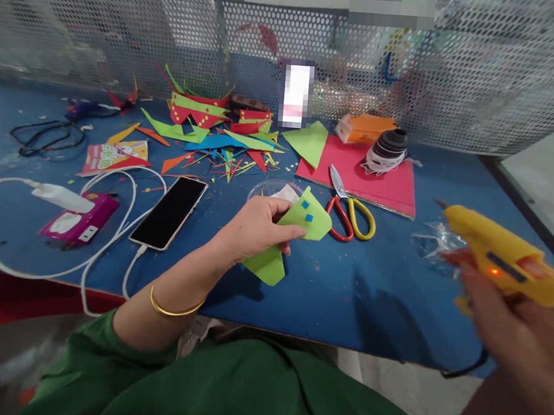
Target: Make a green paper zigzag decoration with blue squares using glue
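Note:
My left hand (261, 228) is closed on a light-green paper cutout (318, 222) above the middle of the table. Two small blue squares (309, 218) sit on the cutout's face. Part of the paper is hidden behind my fingers. At the right, my right hand (501, 318) grips a yellow hot glue gun (497, 239), its nozzle pointing left and an orange light glowing on its side. The hand is slightly blurred. Just right of the cutout lie scissors (340, 183) with one red and one yellow handle. A clear round dish (259, 187) is partly hidden behind my left hand.
Coloured paper scraps (224, 142) and red sheets (365, 172) lie at the back, with a dark spool (388, 152) on the sheets. A phone (170, 212), white cable (131, 222) and purple pack (81, 219) lie left. A perforated metal panel (151, 34) stands behind.

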The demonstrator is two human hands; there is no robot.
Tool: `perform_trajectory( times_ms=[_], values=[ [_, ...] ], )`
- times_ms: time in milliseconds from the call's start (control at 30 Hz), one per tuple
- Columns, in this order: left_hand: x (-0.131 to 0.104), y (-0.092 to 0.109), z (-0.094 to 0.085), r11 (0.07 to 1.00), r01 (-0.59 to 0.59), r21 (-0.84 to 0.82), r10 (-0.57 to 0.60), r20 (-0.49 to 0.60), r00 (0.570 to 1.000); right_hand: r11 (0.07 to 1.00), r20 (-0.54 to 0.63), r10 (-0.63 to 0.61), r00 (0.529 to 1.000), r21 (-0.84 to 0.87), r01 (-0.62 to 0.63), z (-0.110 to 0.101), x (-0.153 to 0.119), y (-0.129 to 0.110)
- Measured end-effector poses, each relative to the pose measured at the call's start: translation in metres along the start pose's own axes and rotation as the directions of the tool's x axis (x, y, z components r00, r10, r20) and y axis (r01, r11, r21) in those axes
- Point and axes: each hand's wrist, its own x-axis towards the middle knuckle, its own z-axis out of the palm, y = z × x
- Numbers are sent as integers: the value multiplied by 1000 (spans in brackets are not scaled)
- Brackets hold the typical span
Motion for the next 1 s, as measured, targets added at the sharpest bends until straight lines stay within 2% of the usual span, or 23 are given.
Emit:
perform_trajectory(
  times_ms=[33,67,100,200,333,567,1000],
  values=[
    [0,0,0,1000,2,1,-2,-2,1000,976,71,14,997,216,-29,1,-12,-15],
    [0,0,0,1000,2,3,-2,-5,1000,931,171,-24,985,363,-40,3,-23,-30],
    [0,0,0,1000,1,2,-1,-8,1000,885,206,-81,975,464,-24,6,-34,-44],
    [0,0,-1,1000,-5,3,5,-20,1000,831,242,-235,941,552,65,14,-55,-72],
    [0,1,-1,1000,1,14,-1,-29,1000,810,214,-363,907,554,194,24,-60,-75],
    [-2,4,1,1000,-3,29,4,-38,999,815,159,-421,893,499,295,30,-59,-75],
    [-1,3,1,999,-13,29,14,-41,999,811,151,-441,885,488,321,34,-57,-81]
  ],
)
